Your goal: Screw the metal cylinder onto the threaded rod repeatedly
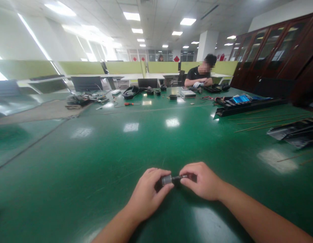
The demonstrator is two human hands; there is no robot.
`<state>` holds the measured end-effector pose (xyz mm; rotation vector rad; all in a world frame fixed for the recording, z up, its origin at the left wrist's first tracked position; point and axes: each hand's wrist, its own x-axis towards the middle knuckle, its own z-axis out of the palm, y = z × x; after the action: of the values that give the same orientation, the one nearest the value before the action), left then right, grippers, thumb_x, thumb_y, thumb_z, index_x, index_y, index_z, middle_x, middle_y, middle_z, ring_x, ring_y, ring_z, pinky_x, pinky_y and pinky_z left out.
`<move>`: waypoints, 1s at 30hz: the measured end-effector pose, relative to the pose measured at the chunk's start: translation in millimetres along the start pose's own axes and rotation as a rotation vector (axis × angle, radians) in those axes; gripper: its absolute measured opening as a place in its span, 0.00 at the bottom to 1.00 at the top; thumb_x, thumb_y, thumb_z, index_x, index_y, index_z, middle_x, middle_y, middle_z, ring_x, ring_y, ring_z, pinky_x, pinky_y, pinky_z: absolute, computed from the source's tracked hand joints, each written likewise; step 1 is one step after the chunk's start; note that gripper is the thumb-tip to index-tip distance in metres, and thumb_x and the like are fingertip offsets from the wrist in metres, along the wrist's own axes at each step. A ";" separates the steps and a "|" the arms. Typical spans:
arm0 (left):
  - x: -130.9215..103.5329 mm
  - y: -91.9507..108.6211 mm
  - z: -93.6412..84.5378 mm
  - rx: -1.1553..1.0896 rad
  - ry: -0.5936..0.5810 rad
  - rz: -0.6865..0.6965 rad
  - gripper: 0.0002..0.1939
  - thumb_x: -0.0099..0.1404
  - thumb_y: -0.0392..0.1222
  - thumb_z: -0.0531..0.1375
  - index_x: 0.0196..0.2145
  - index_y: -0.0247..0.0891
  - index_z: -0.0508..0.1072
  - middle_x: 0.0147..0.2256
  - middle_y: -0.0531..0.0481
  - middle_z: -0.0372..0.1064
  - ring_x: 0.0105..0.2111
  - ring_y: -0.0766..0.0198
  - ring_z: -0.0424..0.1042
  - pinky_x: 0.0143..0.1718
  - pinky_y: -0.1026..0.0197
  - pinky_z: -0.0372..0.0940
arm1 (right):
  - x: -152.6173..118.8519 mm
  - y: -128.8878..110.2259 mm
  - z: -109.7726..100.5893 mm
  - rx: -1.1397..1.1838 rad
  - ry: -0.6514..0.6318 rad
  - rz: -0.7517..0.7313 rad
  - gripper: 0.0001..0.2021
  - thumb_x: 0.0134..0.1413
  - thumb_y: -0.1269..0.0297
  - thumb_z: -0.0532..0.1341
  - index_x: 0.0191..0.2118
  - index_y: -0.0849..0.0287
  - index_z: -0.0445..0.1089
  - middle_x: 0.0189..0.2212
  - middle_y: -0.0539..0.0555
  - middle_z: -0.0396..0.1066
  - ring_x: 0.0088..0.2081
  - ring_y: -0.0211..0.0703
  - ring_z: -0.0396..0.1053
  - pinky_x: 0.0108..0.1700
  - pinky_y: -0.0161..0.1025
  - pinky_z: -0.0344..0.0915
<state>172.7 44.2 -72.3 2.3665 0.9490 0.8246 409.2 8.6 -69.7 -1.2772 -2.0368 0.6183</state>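
At six o'clock, over the green table (pixel 115 145), our left hand (pixel 147 190) pinches a grey cylinder (pixel 166 180). At the cylinder's three o'clock, our right hand (pixel 206 182) pinches a dark rod (pixel 176 178) meeting it; an orange screwdriver (pixel 129 104) lies towards eleven o'clock.

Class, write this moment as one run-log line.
left hand: holding grey cylinder | right hand: pinching dark slim piece | below: green tabletop

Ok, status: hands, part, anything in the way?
Left hand gripping grey cylinder. Right hand pinching dark rod, in line with cylinder; whether joined, can't tell. Screwdriver farther up table, away from both hands.
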 end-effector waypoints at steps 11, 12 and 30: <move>0.1 -1.3 -0.5 -0.006 0.000 -0.013 0.13 0.67 0.47 0.61 0.47 0.43 0.74 0.41 0.46 0.75 0.42 0.55 0.73 0.47 0.53 0.69 | -0.9 -1.3 -3.8 -0.004 0.008 0.003 0.04 0.57 0.68 0.63 0.35 0.59 0.76 0.27 0.51 0.74 0.29 0.40 0.68 0.33 0.35 0.62; -0.2 -1.6 -0.6 -0.008 -0.001 -0.019 0.13 0.67 0.47 0.61 0.48 0.43 0.74 0.41 0.46 0.74 0.42 0.55 0.73 0.46 0.53 0.69 | -0.9 -1.1 -3.7 -0.004 0.010 0.006 0.04 0.57 0.68 0.63 0.35 0.59 0.76 0.27 0.51 0.74 0.29 0.40 0.68 0.34 0.35 0.62; 1.1 -6.3 -0.5 -0.067 -0.027 -0.118 0.13 0.67 0.48 0.61 0.48 0.46 0.73 0.43 0.49 0.74 0.43 0.56 0.71 0.45 0.54 0.66 | 0.3 1.1 -5.9 -0.039 0.035 0.041 0.05 0.57 0.67 0.63 0.36 0.59 0.77 0.27 0.51 0.75 0.29 0.40 0.69 0.34 0.35 0.62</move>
<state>170.2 49.3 -75.4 2.2364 1.0232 0.7645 414.1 9.6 -66.3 -1.3463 -2.0083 0.5735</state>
